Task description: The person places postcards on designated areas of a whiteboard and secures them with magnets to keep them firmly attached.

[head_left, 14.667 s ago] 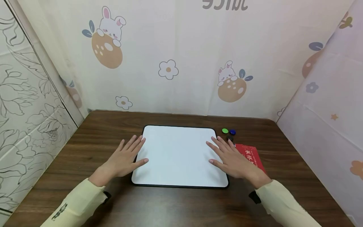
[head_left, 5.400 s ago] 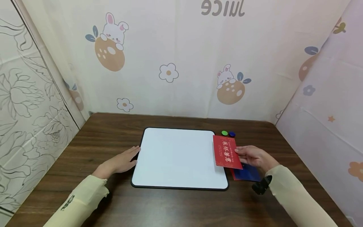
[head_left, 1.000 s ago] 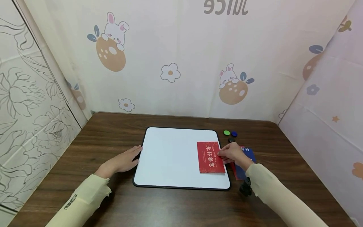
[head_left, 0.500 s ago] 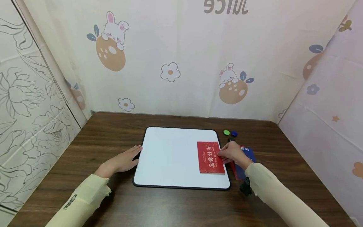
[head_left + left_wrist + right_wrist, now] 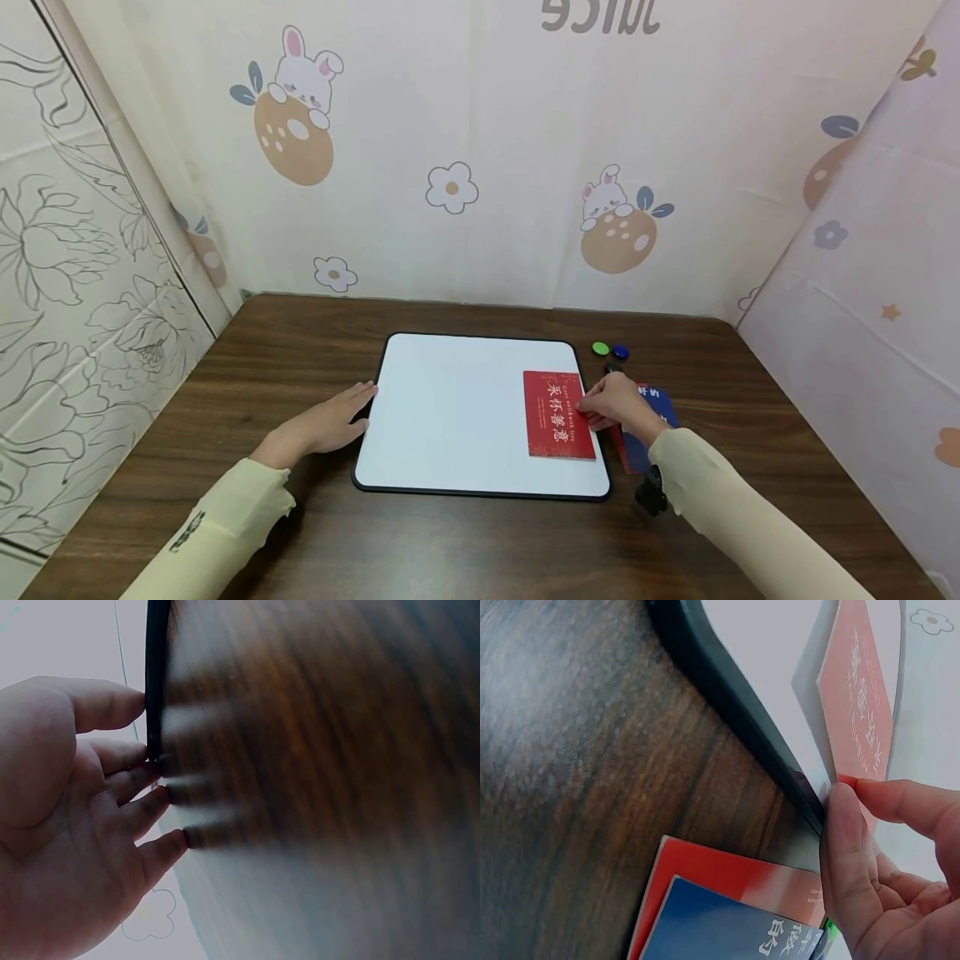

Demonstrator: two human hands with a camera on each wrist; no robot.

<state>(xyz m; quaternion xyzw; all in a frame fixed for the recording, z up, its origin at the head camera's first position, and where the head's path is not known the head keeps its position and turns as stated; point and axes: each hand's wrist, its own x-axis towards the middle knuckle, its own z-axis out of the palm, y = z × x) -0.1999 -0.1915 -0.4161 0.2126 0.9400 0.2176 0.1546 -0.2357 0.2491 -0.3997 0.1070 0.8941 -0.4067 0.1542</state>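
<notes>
A white board with a black rim (image 5: pixel 442 417) lies flat on the table. Over its right part is a red card with white lettering (image 5: pixel 551 417). My right hand (image 5: pixel 618 407) pinches that card's right edge between thumb and forefinger, which the right wrist view shows closely; there the card (image 5: pixel 855 697) looks slightly raised from the board. On the other side, my left hand (image 5: pixel 322 427) rests with fairly straight fingers against the board's left rim. In the left wrist view, its thumb and fingertips (image 5: pixel 112 705) meet the black edge.
Right of the board lie a blue card (image 5: pixel 660 406) and another red card (image 5: pixel 682 859) beneath it, partly hidden by my right hand. Behind them sit round pieces: green (image 5: pixel 601 348), blue (image 5: pixel 621 352) and black (image 5: pixel 613 367). A patterned curtain (image 5: pixel 510 250) hangs behind the table.
Earlier both hands lay spread at the board's sides. My right hand then took the top red card, uncovering the blue one, and moved it left onto the board. Over the last second, hardly anything moved.
</notes>
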